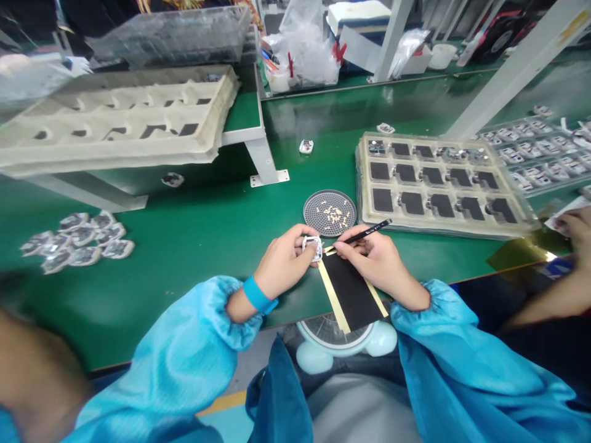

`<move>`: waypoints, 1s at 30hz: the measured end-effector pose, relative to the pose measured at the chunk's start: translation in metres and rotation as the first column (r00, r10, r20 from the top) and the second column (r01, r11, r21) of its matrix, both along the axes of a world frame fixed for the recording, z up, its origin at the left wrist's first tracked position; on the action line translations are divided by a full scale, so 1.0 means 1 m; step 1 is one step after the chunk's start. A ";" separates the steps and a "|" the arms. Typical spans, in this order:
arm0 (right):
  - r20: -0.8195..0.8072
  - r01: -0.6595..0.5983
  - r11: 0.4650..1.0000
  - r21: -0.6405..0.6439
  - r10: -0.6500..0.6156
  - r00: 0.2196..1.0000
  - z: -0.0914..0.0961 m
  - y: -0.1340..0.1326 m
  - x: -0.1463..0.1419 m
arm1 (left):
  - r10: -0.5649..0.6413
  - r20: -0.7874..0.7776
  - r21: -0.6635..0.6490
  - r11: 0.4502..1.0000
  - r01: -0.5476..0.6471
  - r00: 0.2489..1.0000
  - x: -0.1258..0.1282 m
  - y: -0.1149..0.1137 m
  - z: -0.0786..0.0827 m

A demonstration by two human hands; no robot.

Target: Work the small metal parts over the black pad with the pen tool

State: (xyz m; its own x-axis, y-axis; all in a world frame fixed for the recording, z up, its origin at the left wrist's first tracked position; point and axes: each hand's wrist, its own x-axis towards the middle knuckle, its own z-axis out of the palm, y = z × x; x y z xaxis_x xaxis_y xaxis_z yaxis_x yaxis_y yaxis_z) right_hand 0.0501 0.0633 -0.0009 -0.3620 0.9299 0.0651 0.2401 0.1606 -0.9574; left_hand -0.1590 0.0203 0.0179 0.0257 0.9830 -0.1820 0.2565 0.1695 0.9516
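Observation:
My left hand (289,261), with a blue band at the wrist, pinches a small white-framed part (312,247) with a silvery inside. My right hand (376,258) grips slim black tweezers (369,231) with light lettering, their tip close to the part's right side. Below both hands lies a black sheet (353,292) edged with pale yellow tape strips, overhanging the table edge. Just beyond the hands sits a round grey perforated dish (310,212) with many tiny cream-coloured pieces scattered in it.
Stacked trays (364,212) with black-lined pockets stand at right. Several similar white parts (83,240) lie at left, and another (306,146) lies alone. A raised shelf carries a cream moulded tray (184,147). Another person's hand (579,227) is at the right edge.

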 end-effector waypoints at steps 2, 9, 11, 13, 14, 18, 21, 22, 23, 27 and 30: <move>-0.007 -0.014 1.000 -0.017 0.014 1.000 0.001 0.000 0.000 | 0.001 -0.001 -0.005 1.000 -0.001 1.000 0.000 0.000 0.001; -0.219 -0.030 0.996 -0.086 0.011 0.976 0.005 0.000 0.000 | 0.023 0.070 -0.056 0.998 -0.019 0.997 0.000 0.003 0.002; -0.199 -0.006 0.998 -0.057 -0.005 0.980 0.007 -0.001 0.000 | 0.026 0.080 -0.070 0.997 -0.021 0.996 -0.001 0.003 0.002; -0.181 0.016 0.999 -0.028 -0.021 0.983 0.010 -0.001 -0.002 | 0.031 0.082 -0.075 0.997 -0.025 0.996 -0.001 0.003 0.002; -0.177 0.027 1.000 -0.008 -0.028 0.984 0.012 -0.002 -0.003 | 0.032 0.083 -0.075 0.997 -0.026 0.996 -0.001 0.003 0.003; -0.098 0.060 0.979 0.195 -0.041 0.994 0.020 -0.005 -0.010 | 0.031 0.090 -0.069 0.997 -0.025 0.995 -0.001 0.002 0.003; -0.034 0.044 0.940 0.339 -0.035 0.999 0.021 -0.007 -0.013 | 0.039 0.097 -0.073 0.997 -0.032 0.995 -0.001 0.002 0.003; -0.026 0.041 0.931 0.363 -0.034 0.999 0.021 -0.007 -0.013 | 0.042 0.098 -0.076 0.997 -0.034 0.994 -0.001 0.002 0.003; -0.018 0.039 0.925 0.378 -0.035 0.999 0.020 -0.007 -0.013 | 0.043 0.099 -0.077 0.996 -0.036 0.994 -0.001 0.002 0.003; 0.010 0.026 0.925 0.379 -0.032 0.999 0.017 -0.006 -0.012 | 0.041 0.100 -0.074 0.997 -0.034 0.994 0.000 0.002 0.003; 0.019 0.015 0.924 0.382 -0.024 1.000 0.017 -0.006 -0.013 | 0.041 0.101 -0.067 0.997 -0.034 0.994 0.000 0.003 0.001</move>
State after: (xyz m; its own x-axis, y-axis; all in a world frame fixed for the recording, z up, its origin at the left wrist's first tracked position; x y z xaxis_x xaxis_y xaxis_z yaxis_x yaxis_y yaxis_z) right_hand 0.0375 0.0574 0.0162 -0.3498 0.8431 0.4084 0.2683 0.5078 -0.8186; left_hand -0.1593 0.0229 0.0193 0.0106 0.9697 -0.2439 0.1509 0.2395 0.9591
